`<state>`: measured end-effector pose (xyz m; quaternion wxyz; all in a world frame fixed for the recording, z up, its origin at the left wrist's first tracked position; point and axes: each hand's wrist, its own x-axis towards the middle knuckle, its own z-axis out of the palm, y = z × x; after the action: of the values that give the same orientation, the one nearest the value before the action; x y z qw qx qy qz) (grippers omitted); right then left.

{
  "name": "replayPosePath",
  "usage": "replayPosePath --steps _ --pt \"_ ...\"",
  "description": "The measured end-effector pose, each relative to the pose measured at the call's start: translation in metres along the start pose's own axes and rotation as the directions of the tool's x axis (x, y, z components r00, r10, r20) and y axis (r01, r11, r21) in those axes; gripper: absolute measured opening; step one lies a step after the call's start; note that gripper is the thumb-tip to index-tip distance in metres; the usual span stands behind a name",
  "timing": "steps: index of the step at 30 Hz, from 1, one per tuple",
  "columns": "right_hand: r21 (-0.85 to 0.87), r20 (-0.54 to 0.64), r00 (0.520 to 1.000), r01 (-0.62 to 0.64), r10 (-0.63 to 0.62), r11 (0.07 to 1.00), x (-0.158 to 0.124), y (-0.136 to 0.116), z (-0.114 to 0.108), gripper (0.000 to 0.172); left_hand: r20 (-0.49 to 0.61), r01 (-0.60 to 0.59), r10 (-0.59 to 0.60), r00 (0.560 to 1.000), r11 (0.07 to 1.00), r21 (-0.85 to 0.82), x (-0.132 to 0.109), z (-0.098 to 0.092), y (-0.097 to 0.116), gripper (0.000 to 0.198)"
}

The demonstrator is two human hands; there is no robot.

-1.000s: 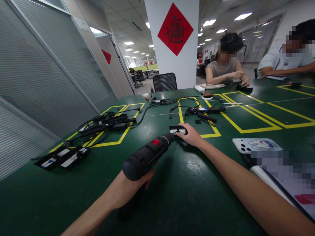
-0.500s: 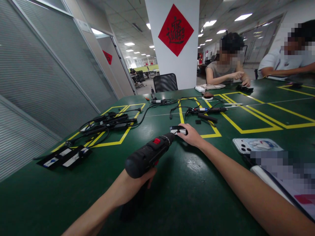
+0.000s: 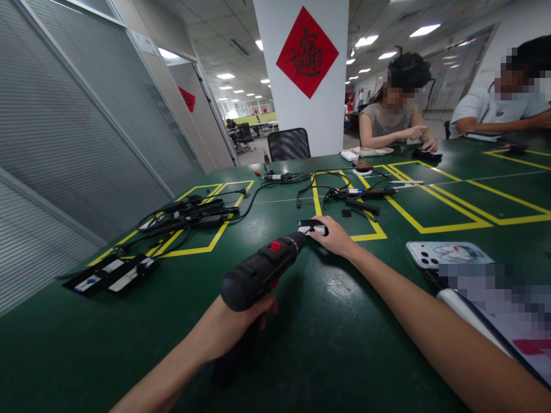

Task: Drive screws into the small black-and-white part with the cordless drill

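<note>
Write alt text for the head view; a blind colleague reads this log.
The person's left hand grips a power drill, its tip at a small black part that the right hand holds on the green table. Cables lie to the left, a phone to the right; two other people sit at the far side.

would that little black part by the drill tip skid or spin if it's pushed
Probably skids: the small black part looks flat and light, and the table is smooth, glossy. May spin under the drill tip; the right hand grips it. Looks stiff, not floppy.
</note>
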<state>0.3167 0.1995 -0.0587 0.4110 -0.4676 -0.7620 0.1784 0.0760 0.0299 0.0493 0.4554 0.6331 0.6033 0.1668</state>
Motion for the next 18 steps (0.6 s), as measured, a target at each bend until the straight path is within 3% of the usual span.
replayPosePath --steps 6,18 --pt "-0.013 0.005 1.000 0.008 -0.008 1.000 -0.0004 -0.0010 -0.0005 0.039 -0.002 -0.035 0.035 0.999 0.999 -0.025 -0.0014 -0.0004 0.0065 0.037" --pt "-0.030 -0.004 1.000 0.028 -0.028 0.999 0.0001 -0.0007 0.0010 0.039 0.047 -0.132 0.139 0.989 0.982 -0.135 -0.0001 -0.0003 0.0063 0.019"
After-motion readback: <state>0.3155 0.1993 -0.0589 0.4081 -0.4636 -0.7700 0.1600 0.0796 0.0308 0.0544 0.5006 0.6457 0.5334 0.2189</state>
